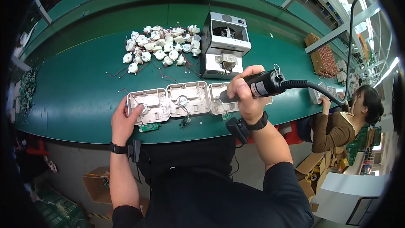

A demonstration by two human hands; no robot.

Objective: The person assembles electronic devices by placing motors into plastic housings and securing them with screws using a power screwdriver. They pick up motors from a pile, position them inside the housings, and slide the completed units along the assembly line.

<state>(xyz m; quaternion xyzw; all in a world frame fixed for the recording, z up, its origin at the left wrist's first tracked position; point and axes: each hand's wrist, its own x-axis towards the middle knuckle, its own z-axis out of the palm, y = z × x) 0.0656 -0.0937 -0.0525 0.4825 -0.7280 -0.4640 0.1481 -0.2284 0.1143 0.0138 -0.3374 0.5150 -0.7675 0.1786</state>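
Black electric screwdriver (257, 86) is clenched in the right hand (247, 97), long axis 3-to-9 o'clock, tip toward the white plastic housings (185, 99) on the green table (76, 88); left hand (124, 120) pins the leftmost housing.

Electric screwdriver (257, 86): black plastic body, semi-gloss, with a smooth black rubber-like cable. Three housings (181, 100): pale grey moulded plastic, matt. Small motors (162, 46): white plastic casings, slightly glossy, on thin wires. Circuit boards (149, 127): green, glossy. Bench surface (76, 84): green mat, smooth, low sheen. Screw feeder (225, 44): metal-look silver casing, satin finish. Cartons (97, 183): brown corrugated cardboard, matt.
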